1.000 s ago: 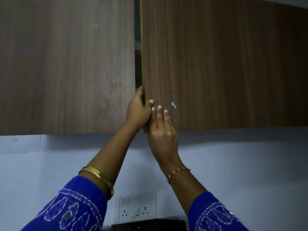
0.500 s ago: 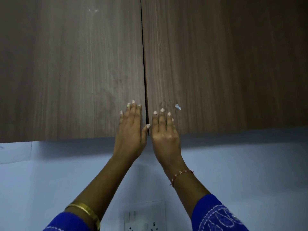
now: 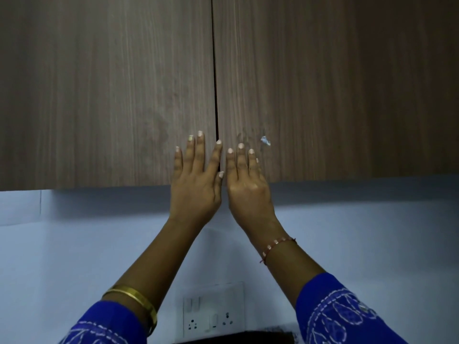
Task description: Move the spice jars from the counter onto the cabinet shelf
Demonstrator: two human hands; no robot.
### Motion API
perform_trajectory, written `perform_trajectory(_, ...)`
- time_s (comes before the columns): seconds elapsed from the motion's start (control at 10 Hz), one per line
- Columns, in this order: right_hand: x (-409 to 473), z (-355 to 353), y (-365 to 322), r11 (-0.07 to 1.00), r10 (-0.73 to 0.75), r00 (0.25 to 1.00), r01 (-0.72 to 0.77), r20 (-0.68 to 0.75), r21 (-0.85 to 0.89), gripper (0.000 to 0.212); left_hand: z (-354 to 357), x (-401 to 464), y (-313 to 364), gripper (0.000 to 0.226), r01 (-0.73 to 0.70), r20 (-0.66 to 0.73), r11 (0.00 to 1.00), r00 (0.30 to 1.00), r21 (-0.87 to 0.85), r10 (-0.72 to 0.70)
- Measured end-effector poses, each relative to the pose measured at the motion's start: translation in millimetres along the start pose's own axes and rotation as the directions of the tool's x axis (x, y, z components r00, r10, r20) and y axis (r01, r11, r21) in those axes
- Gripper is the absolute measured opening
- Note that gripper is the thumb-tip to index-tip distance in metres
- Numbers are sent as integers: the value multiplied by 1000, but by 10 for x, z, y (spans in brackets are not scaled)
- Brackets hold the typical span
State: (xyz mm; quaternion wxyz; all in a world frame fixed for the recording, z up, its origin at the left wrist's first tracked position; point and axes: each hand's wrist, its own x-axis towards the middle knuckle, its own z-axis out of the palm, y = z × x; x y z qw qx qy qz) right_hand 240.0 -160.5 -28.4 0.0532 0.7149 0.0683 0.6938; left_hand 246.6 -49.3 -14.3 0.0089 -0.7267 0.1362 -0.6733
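Two brown wood-grain cabinet doors fill the upper view, both closed with only a thin dark seam between them. My left hand point(image 3: 196, 182) lies flat with straight fingers on the lower corner of the left door point(image 3: 104, 95). My right hand point(image 3: 246, 182) lies flat the same way on the lower corner of the right door point(image 3: 335, 90). Neither hand holds anything. No spice jars, shelf or counter can be seen; the cabinet's inside is hidden behind the doors.
Below the cabinet runs a pale blue wall point(image 3: 360, 232). A white switch and socket plate point(image 3: 213, 311) sits low at the centre, with a dark edge under it. A small torn sticker point(image 3: 265, 140) marks the right door.
One second ago the right door stood ajar with my left hand gripping its edge. It has swung closed, and both hands now lie flat against the doors.
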Motion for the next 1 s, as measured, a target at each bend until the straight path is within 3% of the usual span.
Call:
perform_trajectory(0.2, -35, -99, 36, 995, -26, 997, 18, 77, 97, 69, -41, -107, -7, 56, -57, 67, 996, 996, 63, 52)
perform_trajectory(0.4, -100, -227, 83, 988, -64, 969, 27, 239, 155, 80, -197, -258, -5, 60, -137, 194, 984, 974, 111, 114)
perform_trajectory(0.5, -118, -330, 108, 984, -86, 939, 28, 332, 176, 82, -326, -283, 10, 60, -129, 374, 990, 922, 62, 97)
perform_trajectory(0.6, -150, -422, 139, 983, -111, 888, 32, 445, 181, 73, -458, -336, 17, 60, -134, 449, 991, 887, 22, 110)
perform_trajectory(0.8, -281, -620, 114, 990, -119, 886, 73, 449, 118, 65, -700, -537, -22, 58, -103, 511, 993, 852, -51, 114)
perform_trajectory(1.0, -427, -814, 80, 995, -54, 891, 9, 450, 101, 65, -933, -677, -169, 58, -41, 506, 995, 859, -90, 81)
